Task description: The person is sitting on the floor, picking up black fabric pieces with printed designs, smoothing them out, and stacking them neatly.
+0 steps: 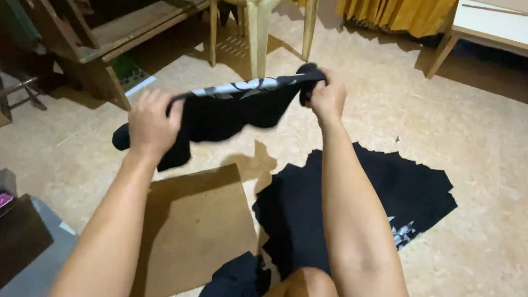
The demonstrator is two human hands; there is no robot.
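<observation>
Black printed garment (236, 104) stretched in the air, gripped by left hand (152, 125) and right hand (327, 98)

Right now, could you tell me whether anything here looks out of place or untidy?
Yes: black garments lie crumpled straight on the floor beside a brown board, not stacked. The left hand and right hand hold another black garment bunched between them.

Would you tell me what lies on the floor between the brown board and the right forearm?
In the head view, a pile of black garments lies there, flat on the floor beside the brown board and partly under the right forearm.
</observation>
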